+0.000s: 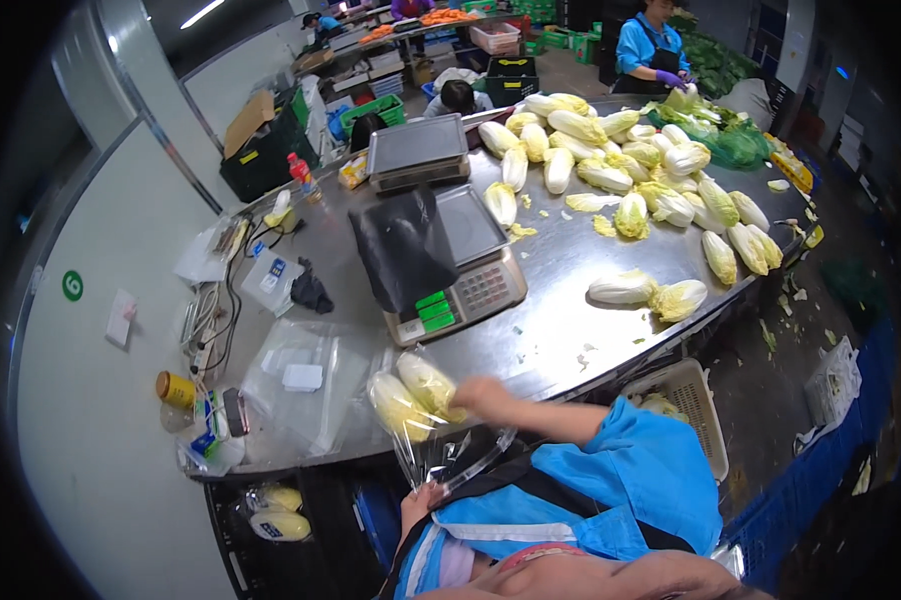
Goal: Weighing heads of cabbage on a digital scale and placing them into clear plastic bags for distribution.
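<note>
Two napa cabbages [409,397] lie side by side in a clear plastic bag [413,450] at the table's near edge. Below them, my left hand [419,501] grips the gathered mouth of the bag. My right hand [484,399] is beside the right-hand cabbage, blurred, so its finger position and any contact are unclear. Flat clear bags [300,405] with white labels [303,378] on them are to the left. Just beyond stands a digital scale [458,292], partly covered by a black sheet [404,247].
Loose napa cabbages [600,150] are heaped at the far right, with two more [645,291] nearer. A second scale [419,150] stands behind. Cables [229,300] run along the left edge. A black crate [270,559] holds bagged cabbages below. A co-worker [649,52] stands across the table.
</note>
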The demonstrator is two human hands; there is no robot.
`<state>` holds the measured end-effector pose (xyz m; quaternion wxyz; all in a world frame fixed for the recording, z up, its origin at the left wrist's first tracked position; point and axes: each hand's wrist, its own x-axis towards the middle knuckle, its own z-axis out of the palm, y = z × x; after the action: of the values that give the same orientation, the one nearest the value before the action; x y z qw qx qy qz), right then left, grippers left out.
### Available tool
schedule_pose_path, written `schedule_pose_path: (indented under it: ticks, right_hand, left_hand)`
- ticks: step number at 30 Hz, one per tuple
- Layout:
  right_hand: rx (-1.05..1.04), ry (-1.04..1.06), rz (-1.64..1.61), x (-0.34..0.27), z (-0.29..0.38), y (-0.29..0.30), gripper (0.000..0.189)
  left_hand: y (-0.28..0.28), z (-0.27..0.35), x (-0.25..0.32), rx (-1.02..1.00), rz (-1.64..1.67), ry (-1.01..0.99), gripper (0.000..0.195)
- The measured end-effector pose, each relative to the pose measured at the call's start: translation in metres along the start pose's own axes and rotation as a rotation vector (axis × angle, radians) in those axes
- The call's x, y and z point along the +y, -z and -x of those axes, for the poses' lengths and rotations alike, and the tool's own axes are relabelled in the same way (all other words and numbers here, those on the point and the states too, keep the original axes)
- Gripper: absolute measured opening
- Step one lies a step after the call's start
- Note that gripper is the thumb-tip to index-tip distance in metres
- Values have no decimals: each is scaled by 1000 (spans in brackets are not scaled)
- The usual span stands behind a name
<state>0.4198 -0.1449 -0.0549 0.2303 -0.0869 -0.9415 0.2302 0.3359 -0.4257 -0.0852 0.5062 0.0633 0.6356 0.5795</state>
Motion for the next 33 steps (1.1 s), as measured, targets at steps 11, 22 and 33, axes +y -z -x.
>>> schedule_pose_path:
  ticks: [11,22,33]
  right_hand:
    - [-125,59,-254,-114,43,-53,20]
    - [-289,388,-313,-147,96,-22,6]
    - [33,60,-55,-145,52,-52,17]
  left_hand:
    - [10,-9,-14,-72,198,-123,16]
    - [34,-38,-15,221,140,-348,21]
    - [5,4,0,-79,63,-177,20]
